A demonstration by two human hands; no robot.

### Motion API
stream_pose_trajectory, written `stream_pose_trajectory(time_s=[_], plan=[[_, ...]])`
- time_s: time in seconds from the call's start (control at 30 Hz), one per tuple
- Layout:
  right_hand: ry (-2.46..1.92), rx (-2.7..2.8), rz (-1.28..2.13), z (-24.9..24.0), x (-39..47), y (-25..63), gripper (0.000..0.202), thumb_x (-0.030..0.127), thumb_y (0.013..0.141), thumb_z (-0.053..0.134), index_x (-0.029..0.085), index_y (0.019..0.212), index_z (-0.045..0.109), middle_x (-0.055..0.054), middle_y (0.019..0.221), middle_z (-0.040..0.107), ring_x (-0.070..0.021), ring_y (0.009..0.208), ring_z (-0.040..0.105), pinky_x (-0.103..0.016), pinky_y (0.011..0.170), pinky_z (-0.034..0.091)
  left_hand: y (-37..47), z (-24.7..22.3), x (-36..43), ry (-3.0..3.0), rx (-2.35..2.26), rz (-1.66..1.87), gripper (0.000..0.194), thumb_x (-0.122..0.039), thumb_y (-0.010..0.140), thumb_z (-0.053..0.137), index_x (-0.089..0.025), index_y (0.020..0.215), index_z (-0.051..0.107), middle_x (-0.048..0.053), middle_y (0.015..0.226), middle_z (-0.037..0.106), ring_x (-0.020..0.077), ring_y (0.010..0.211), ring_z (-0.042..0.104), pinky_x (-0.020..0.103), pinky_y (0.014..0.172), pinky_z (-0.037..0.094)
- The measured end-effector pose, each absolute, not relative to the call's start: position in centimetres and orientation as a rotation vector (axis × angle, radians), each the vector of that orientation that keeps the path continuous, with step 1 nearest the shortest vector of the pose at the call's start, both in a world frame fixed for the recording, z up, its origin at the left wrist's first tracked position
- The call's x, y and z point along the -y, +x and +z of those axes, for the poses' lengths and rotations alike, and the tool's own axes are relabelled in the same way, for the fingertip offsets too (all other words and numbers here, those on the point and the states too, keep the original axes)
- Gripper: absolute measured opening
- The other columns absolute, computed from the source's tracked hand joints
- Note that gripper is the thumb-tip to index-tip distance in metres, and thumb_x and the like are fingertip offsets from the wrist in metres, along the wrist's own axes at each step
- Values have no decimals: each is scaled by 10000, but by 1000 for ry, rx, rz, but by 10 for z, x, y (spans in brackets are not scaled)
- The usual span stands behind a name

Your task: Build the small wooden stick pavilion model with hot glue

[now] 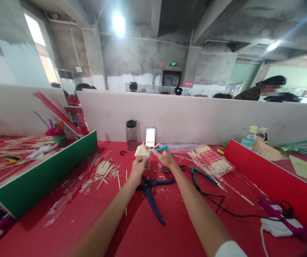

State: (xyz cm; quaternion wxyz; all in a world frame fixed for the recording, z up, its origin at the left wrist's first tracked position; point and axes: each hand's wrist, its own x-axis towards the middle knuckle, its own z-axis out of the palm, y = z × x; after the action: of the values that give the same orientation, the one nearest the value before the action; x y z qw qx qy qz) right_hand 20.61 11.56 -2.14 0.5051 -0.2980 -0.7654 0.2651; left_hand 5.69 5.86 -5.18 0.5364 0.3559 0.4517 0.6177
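Observation:
A small model house [142, 151] built of pale wooden sticks, with a sloped roof, is held upright in the middle of the red table. My left hand [139, 169] grips its lower front between thumb and fingers. From the right, my right hand [163, 156] is closed round a slim blue pen [162, 148], its tip at the house's right side. Whether the tip touches the sticks I cannot tell. Just below the hands lie dark blue-handled cutters [150, 192], with their jaws partly hidden by my left hand.
Loose cut sticks [105, 170] lie left, and a packet of sticks [212, 159] lies right. Green-handled pliers [203, 175] and a black cable [220, 203] are near my right forearm. Behind stand a bottle [131, 135] and a lit phone [150, 136]. Green [51, 171] and red [273, 178] dividers flank me.

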Motion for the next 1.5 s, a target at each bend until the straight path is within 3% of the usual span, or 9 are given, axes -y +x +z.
stream_pose_trajectory(time_s=[0.17,0.37,0.53,0.67,0.87,1.03,1.2,1.3,1.5], plan=[[-918,1961,519,-32,-130,221,240,278,948,435,211,1016,654,-27,832,679,-173,783,636,-272,745,461,58,-52,-55,849,-1073,1472,380,-417,571,809,-126,736,630,-14,621,586,56,477,494,179,464,373],[-1274,2308,343,-55,-130,230,222,131,701,712,219,902,680,-68,894,705,-233,846,639,-294,743,428,61,-48,-41,907,-1081,1423,367,-417,589,801,-127,756,650,4,661,614,60,501,507,171,451,338],[-1318,2293,375,-65,-129,223,277,42,630,684,211,847,652,-55,804,686,-217,783,632,-276,698,408,57,-46,-30,996,-1046,1398,385,-459,598,806,-150,758,642,0,666,617,73,519,515,183,477,363],[-1268,2191,397,-56,-123,224,278,105,684,646,200,939,590,-25,827,661,-173,754,612,-256,696,430,47,-49,-29,1093,-1015,1384,375,-482,645,787,-157,738,624,-6,666,610,72,527,500,181,490,357],[-790,1778,843,-45,-79,223,145,260,835,546,228,967,496,13,848,612,-132,660,618,-257,666,499,41,-50,-32,1165,-1026,1427,381,-514,666,769,-176,742,611,-23,626,583,98,557,531,188,531,386],[-887,1958,641,-56,-45,221,86,224,808,612,208,874,560,-6,818,641,-167,756,618,-275,738,465,37,-47,-33,1381,-1079,1449,348,-513,711,723,-178,735,632,2,634,604,132,586,563,216,541,436],[-763,2274,842,-42,-21,236,215,317,788,722,205,933,608,-2,859,664,-148,716,586,-250,699,445,29,-42,-34,1471,-1080,1486,289,-464,748,699,-184,735,628,-1,643,591,125,548,542,234,544,448],[-517,2411,1032,-26,-2,246,357,390,715,806,206,954,615,-14,952,657,-162,838,603,-256,773,457,30,-38,-31,1496,-1069,1476,272,-449,759,691,-188,730,624,-6,623,575,121,541,522,229,545,435],[-281,2677,1053,-30,33,239,370,441,693,824,207,852,585,4,872,649,-145,811,566,-247,806,424,33,-33,-25,1522,-1027,1459,290,-461,767,691,-187,709,614,-11,607,569,120,550,527,231,573,436]])
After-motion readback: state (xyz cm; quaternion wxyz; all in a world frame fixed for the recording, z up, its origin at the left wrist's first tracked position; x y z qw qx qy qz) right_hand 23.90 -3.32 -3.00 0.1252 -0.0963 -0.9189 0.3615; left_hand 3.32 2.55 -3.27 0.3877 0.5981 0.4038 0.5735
